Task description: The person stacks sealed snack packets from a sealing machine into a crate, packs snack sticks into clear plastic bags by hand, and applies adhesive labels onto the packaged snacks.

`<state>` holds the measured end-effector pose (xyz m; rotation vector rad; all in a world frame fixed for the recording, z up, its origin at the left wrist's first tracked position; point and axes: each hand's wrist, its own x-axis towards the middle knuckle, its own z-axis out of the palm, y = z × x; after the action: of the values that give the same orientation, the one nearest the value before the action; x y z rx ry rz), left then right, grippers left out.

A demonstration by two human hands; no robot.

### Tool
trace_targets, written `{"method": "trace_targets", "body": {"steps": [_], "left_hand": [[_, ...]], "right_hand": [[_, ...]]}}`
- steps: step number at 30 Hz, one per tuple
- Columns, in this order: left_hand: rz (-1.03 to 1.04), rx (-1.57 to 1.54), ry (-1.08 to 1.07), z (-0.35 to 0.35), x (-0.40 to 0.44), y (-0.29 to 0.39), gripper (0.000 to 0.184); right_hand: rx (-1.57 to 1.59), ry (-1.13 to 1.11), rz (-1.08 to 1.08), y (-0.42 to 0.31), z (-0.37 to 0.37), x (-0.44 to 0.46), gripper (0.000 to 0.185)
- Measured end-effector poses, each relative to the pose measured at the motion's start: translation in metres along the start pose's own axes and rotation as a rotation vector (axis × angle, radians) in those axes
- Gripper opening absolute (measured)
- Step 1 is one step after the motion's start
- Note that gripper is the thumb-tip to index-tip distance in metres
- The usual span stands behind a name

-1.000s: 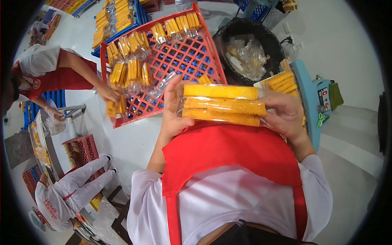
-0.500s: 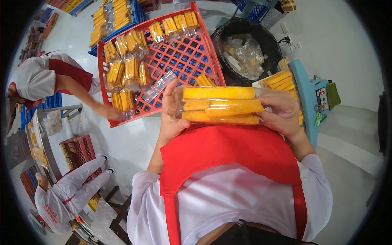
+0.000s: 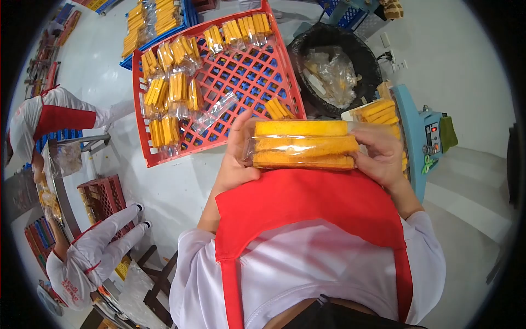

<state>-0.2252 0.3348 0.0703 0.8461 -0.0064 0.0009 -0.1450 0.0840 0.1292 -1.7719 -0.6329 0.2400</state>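
Observation:
A clear plastic pack of yellow-orange bread sticks (image 3: 304,145) is held level in front of my red apron. My left hand (image 3: 236,156) grips its left end, where the film gathers, with the thumb below. At the right end my right hand (image 3: 379,151) pinches the pack between thumb and fingers. Just beyond lies a red plastic crate (image 3: 235,71) with packed bread sticks (image 3: 178,88) along its far and left sides. A flat clear wrapper (image 3: 215,111) rests on the crate's lattice, left of a single pack (image 3: 278,108).
A black-lined bin (image 3: 334,71) holding plastic scraps stands behind the crate's right side. To the right is a blue-green machine (image 3: 424,137) beside a stack of bread sticks (image 3: 378,112). Two co-workers (image 3: 66,109) (image 3: 98,252) work at a table on the left.
The pack and both my hands have shifted slightly right in view. The co-worker at upper left has drawn an arm back from the red crate and turned to the table.

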Motion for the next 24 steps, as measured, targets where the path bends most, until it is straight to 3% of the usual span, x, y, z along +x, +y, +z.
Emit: {"method": "trace_targets", "body": {"steps": [2, 4, 5, 6, 8, 9, 10, 12, 15, 17, 24], "left_hand": [[-0.064, 0.016, 0.044, 0.003, 0.0, 0.002, 0.092], [-0.132, -0.496, -0.114, -0.005, 0.007, 0.003, 0.088], [-0.229, -0.578, -0.193, -0.019, 0.013, 0.006, 0.083], [-0.228, -0.58, -0.184, -0.025, 0.019, 0.008, 0.083], [-0.425, -0.358, -0.276, -0.031, 0.032, 0.011, 0.072], [-0.425, -0.234, -0.349, -0.03, 0.037, 0.008, 0.057], [-0.426, -0.235, -0.347, -0.028, 0.037, 0.011, 0.057], [-0.661, -0.144, -0.372, -0.021, 0.04, 0.02, 0.045], [-0.632, -0.222, -0.339, -0.021, 0.036, 0.012, 0.04], [-0.615, -0.273, -0.349, -0.02, 0.035, 0.008, 0.04], [-0.615, -0.287, -0.324, -0.015, 0.034, 0.011, 0.04]], "right_hand": [[-0.131, -0.039, -0.115, -0.003, -0.003, 0.004, 0.029], [-0.162, -0.094, -0.101, -0.003, -0.005, 0.005, 0.03], [-0.19, -0.146, -0.091, -0.003, -0.007, 0.005, 0.03], [-0.186, -0.153, -0.087, -0.005, -0.006, 0.007, 0.03], [-0.194, -0.248, -0.141, -0.008, -0.003, 0.013, 0.031], [-0.191, -0.25, -0.14, -0.011, -0.002, 0.015, 0.031], [-0.213, -0.282, -0.131, -0.014, -0.004, 0.017, 0.029], [-0.239, -0.313, -0.127, -0.014, -0.007, 0.017, 0.029], [-0.197, -0.257, -0.211, -0.005, -0.009, 0.009, 0.027], [-0.064, -0.167, 0.026, -0.002, -0.01, -0.001, 0.027], [-0.039, -0.094, -0.016, 0.002, -0.015, -0.005, 0.025]]}}
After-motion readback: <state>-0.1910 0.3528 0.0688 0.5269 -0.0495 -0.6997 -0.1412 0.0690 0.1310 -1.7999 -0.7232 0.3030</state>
